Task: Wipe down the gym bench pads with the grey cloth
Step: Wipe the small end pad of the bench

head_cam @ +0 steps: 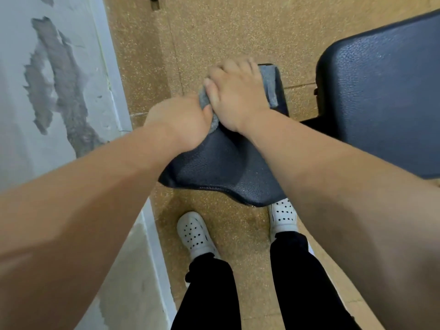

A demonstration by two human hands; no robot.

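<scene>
The grey cloth (269,84) lies over the far end of the small dark seat pad (214,170) of the gym bench. My right hand (235,94) presses flat on the cloth, fingers spread. Beside it, my left hand (183,120) is closed around the cloth's bunched left edge. Most of the cloth is hidden under both hands. The larger dark back pad (381,96) lies to the right, apart from the seat pad, with neither hand on it.
A white wall with peeling paint (52,79) runs close along the left. The floor is speckled tan rubber (238,27). My feet in white perforated shoes (194,232) stand just below the seat pad. Black bench frame (312,122) joins the pads.
</scene>
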